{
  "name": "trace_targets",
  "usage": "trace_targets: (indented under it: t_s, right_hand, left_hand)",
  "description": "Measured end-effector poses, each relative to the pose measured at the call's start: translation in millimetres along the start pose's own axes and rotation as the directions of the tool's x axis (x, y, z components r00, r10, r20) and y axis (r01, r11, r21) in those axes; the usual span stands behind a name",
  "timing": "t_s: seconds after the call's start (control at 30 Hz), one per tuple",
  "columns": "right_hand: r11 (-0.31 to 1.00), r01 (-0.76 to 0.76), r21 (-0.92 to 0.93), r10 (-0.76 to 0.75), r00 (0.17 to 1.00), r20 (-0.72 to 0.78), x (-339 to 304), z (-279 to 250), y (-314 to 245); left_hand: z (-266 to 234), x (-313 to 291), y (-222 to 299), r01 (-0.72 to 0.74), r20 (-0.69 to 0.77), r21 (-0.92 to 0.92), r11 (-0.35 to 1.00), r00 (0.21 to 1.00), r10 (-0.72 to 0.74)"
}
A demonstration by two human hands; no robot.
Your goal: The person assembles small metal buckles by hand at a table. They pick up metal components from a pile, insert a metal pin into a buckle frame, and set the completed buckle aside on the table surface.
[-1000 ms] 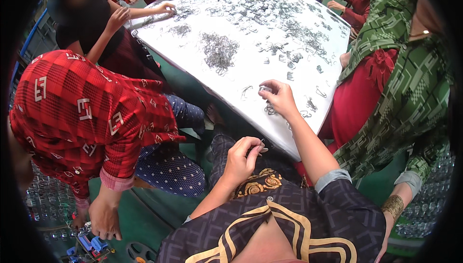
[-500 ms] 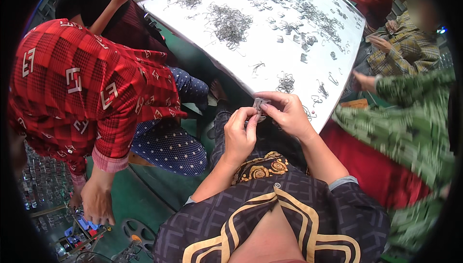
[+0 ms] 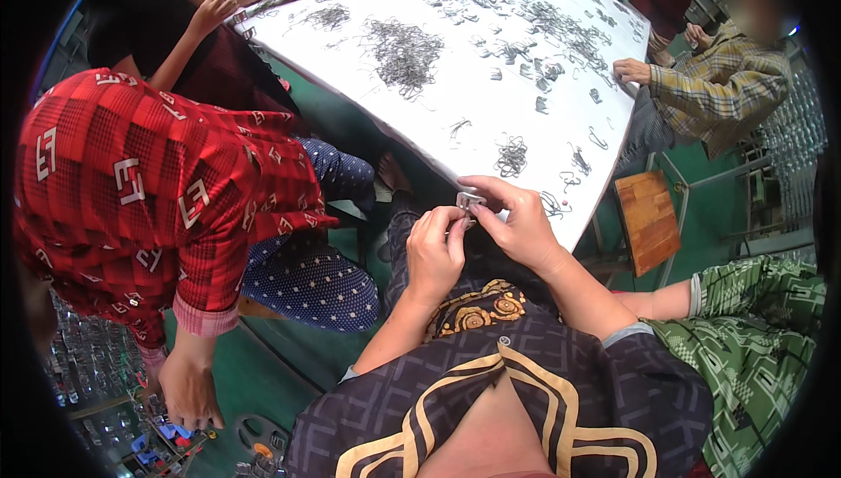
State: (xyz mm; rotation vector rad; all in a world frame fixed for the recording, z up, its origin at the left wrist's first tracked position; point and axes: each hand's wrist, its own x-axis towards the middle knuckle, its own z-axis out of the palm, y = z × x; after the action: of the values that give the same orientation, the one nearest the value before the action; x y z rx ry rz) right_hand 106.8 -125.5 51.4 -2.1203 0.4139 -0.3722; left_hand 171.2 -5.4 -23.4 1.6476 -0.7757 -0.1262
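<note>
Just off the near corner of the white table (image 3: 491, 114), my two hands meet over a small silver buckle-like metal piece (image 3: 469, 198). It looks like a rounded rectangular frame. My left hand (image 3: 435, 250) pinches its lower left side between thumb and fingers. My right hand (image 3: 520, 228) grips the opposite side, thumb in front and index finger along the top. The fingertips cover part of the piece. Beyond my hands, a small heap of dark bent wire pieces (image 3: 511, 156) lies on the table, with a few loose ones (image 3: 553, 205) beside my right hand.
A large wire heap (image 3: 403, 56) and several scattered metal pieces (image 3: 534, 66) cover the table farther off. To my left sits a person in red check (image 3: 140, 171). A wooden stool (image 3: 648, 220) stands right of the table; a green patterned sleeve (image 3: 745, 311) is near my right arm.
The piece in my hands now shows its frame shape more clearly. The person in green has moved from the table's right side toward me, uncovering the stool. The yellow-plaid person's hand now reaches the table edge.
</note>
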Motion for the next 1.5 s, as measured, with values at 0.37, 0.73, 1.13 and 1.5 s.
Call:
trace_targets:
  t_s: [0.37,0.73,1.13,1.5]
  right_hand:
    - [0.989,0.137,0.058,-0.13,0.986,-0.107,-22,3,14]
    - [0.956,0.285,-0.074,-0.292,0.947,-0.131,-38,9,41]
    - [0.965,0.258,-0.05,-0.263,0.957,-0.127,-53,2,72]
    - [0.961,0.276,0.021,-0.27,0.951,-0.15,-75,-1,78]
  left_hand:
    - [-12,2,-1,-0.09,0.185,-0.025,0.996,0.978,0.093]
    - [-20,15,-18,0.04,0.262,-0.004,0.999,0.964,-0.037]
    - [43,106,-85,-0.146,0.048,0.38,0.913,0.989,0.139]
    - [43,158,-102,-0.267,0.109,0.639,0.721,0.96,0.259]
